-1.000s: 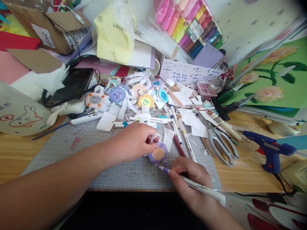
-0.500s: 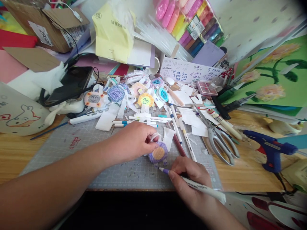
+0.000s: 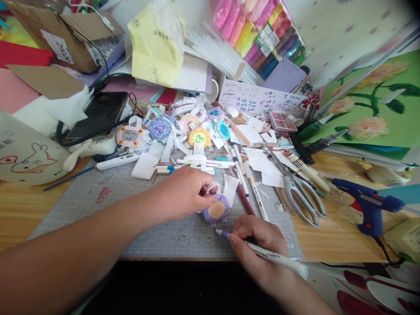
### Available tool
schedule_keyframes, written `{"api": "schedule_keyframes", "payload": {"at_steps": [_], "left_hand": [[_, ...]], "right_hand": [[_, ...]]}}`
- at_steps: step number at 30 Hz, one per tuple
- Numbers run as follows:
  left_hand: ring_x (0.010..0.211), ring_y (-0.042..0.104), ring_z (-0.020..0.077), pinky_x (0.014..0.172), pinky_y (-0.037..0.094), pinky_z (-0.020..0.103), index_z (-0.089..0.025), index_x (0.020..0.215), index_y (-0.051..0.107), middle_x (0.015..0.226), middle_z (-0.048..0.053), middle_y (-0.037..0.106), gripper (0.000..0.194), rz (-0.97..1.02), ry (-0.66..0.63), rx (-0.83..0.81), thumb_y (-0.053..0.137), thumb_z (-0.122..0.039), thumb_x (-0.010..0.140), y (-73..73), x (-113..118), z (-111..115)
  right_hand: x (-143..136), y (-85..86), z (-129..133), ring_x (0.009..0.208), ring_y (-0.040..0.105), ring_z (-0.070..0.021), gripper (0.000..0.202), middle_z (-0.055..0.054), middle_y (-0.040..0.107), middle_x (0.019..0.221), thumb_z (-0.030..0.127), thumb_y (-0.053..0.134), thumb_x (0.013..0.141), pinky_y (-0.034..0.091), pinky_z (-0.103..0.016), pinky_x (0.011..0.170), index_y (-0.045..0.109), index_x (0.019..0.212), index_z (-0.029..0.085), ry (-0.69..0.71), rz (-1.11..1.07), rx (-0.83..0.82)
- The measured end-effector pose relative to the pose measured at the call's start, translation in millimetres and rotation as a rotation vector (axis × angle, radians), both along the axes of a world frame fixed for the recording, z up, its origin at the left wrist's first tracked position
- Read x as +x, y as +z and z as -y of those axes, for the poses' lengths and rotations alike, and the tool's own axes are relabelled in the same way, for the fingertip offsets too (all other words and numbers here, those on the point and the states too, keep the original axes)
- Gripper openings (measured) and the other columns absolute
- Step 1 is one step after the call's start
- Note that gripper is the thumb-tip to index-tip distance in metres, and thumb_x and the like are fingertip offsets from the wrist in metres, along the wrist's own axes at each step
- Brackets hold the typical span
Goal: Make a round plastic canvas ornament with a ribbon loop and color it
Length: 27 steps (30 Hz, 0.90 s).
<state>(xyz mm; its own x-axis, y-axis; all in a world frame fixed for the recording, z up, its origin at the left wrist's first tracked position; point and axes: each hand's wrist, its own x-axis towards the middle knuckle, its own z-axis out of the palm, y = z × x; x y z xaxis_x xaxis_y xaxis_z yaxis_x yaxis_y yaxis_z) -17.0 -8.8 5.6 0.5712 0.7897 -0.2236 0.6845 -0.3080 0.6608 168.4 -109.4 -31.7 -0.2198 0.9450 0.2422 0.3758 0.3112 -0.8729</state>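
Note:
My left hand [image 3: 193, 189] pinches a small paper craft piece [image 3: 216, 209], purple around an orange-tan oval, with a white loop at its top and short tabs at its lower edge. The fingers close on its upper left side and hold it against the grey cutting mat [image 3: 157, 245]. In my right hand [image 3: 262, 245] is a white marker [image 3: 277, 259] with a purple end. Its tip is at one of the lower tabs; whether it touches cannot be made out. Similar coloured pieces, such as a yellow one [image 3: 200, 138] and a purple one [image 3: 159, 128], lie piled behind.
Several markers [image 3: 240, 173] and paper scraps [image 3: 259, 162] lie beyond my hands. Grey scissors [image 3: 302, 197] and a blue glue gun [image 3: 369, 203] lie to the right. A white container [image 3: 31, 153] with a drawing stands at the left. A cardboard box [image 3: 52, 35] sits at the back.
The marker tip has shifted slightly left and up, closer to the lower tab. My left hand and the piece have stayed nearly where they were.

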Motion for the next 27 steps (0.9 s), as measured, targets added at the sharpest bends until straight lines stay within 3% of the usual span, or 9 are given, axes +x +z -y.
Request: {"api": "schedule_keyframes", "payload": {"at_steps": [9,13,15,17,19,22,27], "left_hand": [[0.051,0.044,0.0134,0.047,0.026,0.025,-0.02,0.058,0.052,0.051,-0.005,0.049,0.019,0.01,0.017,-0.001,0.054,-0.031,0.074,2.7,0.2,0.9],[0.052,0.047,0.0139,0.047,0.032,0.025,-0.021,0.063,0.054,0.054,-0.005,0.05,0.014,0.065,0.078,-0.043,0.057,-0.031,0.072,4.3,-0.5,1.8],[0.054,0.053,0.0146,0.049,0.038,0.025,-0.021,0.076,0.059,0.059,-0.004,0.055,0.01,0.115,0.109,-0.123,0.057,-0.031,0.072,3.1,-0.9,2.6],[0.055,0.06,0.0159,0.049,0.043,0.026,-0.022,0.091,0.059,0.066,-0.003,0.06,0.019,0.169,0.129,-0.247,0.056,-0.03,0.074,0.9,-0.4,3.8],[0.056,0.065,0.018,0.049,0.048,0.027,-0.023,0.097,0.056,0.068,-0.003,0.062,0.022,0.21,0.142,-0.372,0.054,-0.03,0.076,-1.3,1.1,5.4],[0.062,0.068,0.0202,0.051,0.053,0.029,-0.022,0.091,0.052,0.069,-0.001,0.063,0.016,0.256,0.146,-0.495,0.055,-0.026,0.075,-2.7,3.8,8.0],[0.064,0.069,0.0217,0.048,0.053,0.028,-0.023,0.073,0.042,0.066,-0.003,0.06,0.016,0.272,0.128,-0.422,0.058,-0.025,0.072,-3.1,3.0,11.0]], "right_hand": [[1.2,-2.6,0.2,0.048,0.048,-0.0108,0.021,0.002,0.054,0.057,0.011,0.058,0.08,0.033,-0.024,0.046,0.05,0.063,0.02,0.012,-0.049,-0.044],[5.5,-4.8,3.7,0.052,0.05,-0.0136,0.015,0.002,0.055,0.057,0.017,0.059,0.082,0.04,-0.027,0.051,0.055,0.068,0.022,-0.107,-0.463,-0.088],[6.7,-5.5,5.4,0.051,0.049,-0.0137,0.013,0.003,0.054,0.055,0.022,0.059,0.083,0.042,-0.028,0.051,0.056,0.071,0.022,-0.188,-0.665,-0.043],[6.9,-6.6,7.5,0.05,0.047,-0.0131,0.015,0.004,0.051,0.052,0.026,0.058,0.085,0.042,-0.027,0.051,0.057,0.071,0.022,-0.219,-0.741,-0.02],[6.5,-8.6,10.6,0.049,0.045,-0.0125,0.018,0.004,0.049,0.051,0.027,0.054,0.088,0.039,-0.025,0.048,0.056,0.071,0.022,-0.206,-0.718,-0.058],[5.3,-10.9,15.3,0.052,0.046,-0.0125,0.015,0.003,0.053,0.057,0.024,0.055,0.089,0.033,-0.024,0.046,0.054,0.074,0.022,-0.16,-0.571,-0.147],[1.6,-4.0,12.8,0.054,0.044,-0.0111,0.014,0.004,0.05,0.061,0.018,0.058,0.085,0.035,-0.025,0.052,0.052,0.074,0.021,-0.021,-0.368,-0.075]]}}
